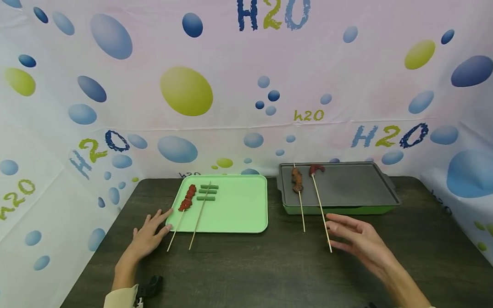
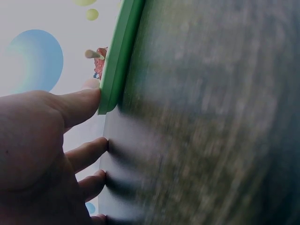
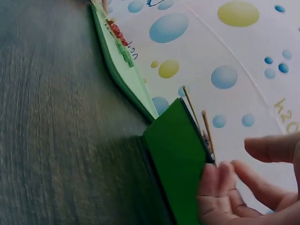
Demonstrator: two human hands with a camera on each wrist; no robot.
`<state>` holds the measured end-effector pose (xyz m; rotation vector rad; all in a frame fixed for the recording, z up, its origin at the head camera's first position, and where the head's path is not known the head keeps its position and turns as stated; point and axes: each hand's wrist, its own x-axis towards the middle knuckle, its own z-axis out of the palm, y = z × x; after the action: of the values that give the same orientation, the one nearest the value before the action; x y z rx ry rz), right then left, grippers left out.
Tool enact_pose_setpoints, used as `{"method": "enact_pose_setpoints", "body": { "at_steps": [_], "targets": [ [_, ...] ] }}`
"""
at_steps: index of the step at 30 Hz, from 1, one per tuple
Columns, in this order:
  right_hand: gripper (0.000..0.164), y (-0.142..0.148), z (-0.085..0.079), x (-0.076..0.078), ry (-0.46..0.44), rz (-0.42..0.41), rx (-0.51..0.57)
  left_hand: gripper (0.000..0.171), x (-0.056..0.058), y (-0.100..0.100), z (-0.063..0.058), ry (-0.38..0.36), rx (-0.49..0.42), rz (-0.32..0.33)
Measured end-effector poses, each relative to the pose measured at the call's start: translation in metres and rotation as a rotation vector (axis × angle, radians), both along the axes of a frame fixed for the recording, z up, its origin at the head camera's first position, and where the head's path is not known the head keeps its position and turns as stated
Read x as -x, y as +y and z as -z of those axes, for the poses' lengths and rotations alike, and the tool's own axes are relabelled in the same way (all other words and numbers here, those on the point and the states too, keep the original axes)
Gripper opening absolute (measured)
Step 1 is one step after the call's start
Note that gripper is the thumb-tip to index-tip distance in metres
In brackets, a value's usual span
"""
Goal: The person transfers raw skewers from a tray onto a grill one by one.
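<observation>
My left hand [image 1: 147, 236] touches the left edge of a light green tray [image 1: 240, 205], fingers spread. In the left wrist view its thumb is at the tray's corner. On that tray lie a skewer of red meat pieces [image 1: 185, 202] and a skewer of green pieces [image 1: 206, 192], sticks overhanging the front. My right hand [image 1: 357, 241] hovers beside the stick of a skewer with a curled dark red piece [image 1: 316, 169]. Its thumb stands apart from the fingers in the right wrist view, pinching nothing. A brown meat skewer [image 1: 297, 180] lies to the left.
Both right-hand skewers rest on a grey grill plate [image 1: 355, 181] with a green base [image 1: 377, 210], sticks jutting over its front edge. The dark wooden table [image 1: 252, 278] extends in front. A white printed sheet [image 1: 233, 49] hangs behind and at the sides.
</observation>
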<state>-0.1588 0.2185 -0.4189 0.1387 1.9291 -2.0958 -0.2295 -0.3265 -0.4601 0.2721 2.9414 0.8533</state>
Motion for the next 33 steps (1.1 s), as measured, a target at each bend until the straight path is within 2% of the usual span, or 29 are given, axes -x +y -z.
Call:
{"method": "enact_pose_setpoints", "body": {
  "at_steps": [3, 5, 8, 11, 14, 18, 24, 33],
  "targets": [
    [0.055, -0.001, -0.008, -0.007, 0.073, 0.037, -0.06, 0.055, -0.001, 0.0, 0.001, -0.006, 0.008, -0.003],
    [0.052, -0.006, -0.017, -0.012, 0.116, 0.006, -0.066, 0.055, -0.001, 0.0, 0.001, -0.01, 0.008, -0.005],
    [0.046, -0.022, -0.028, -0.019, 0.141, -0.118, -0.002, 0.055, -0.003, -0.002, 0.002, -0.015, 0.01, -0.006],
    [0.043, -0.045, -0.03, -0.024, 0.129, -0.26, 0.049, 0.055, -0.006, -0.004, 0.003, -0.018, 0.013, -0.011],
    [0.044, -0.071, -0.021, -0.026, 0.102, -0.362, 0.078, 0.055, -0.009, -0.007, 0.004, -0.025, 0.016, -0.015],
    [0.047, -0.105, -0.001, -0.024, 0.058, -0.427, 0.119, 0.055, -0.011, -0.008, 0.005, -0.034, 0.017, -0.019],
    [0.059, -0.147, 0.023, -0.017, -0.056, -0.432, 0.248, 0.055, -0.01, -0.007, 0.004, -0.041, 0.019, -0.019],
    [0.067, -0.192, 0.031, 0.006, -0.115, -0.445, 0.369, 0.056, 0.005, -0.002, -0.001, -0.027, 0.016, 0.003]
  ]
}}
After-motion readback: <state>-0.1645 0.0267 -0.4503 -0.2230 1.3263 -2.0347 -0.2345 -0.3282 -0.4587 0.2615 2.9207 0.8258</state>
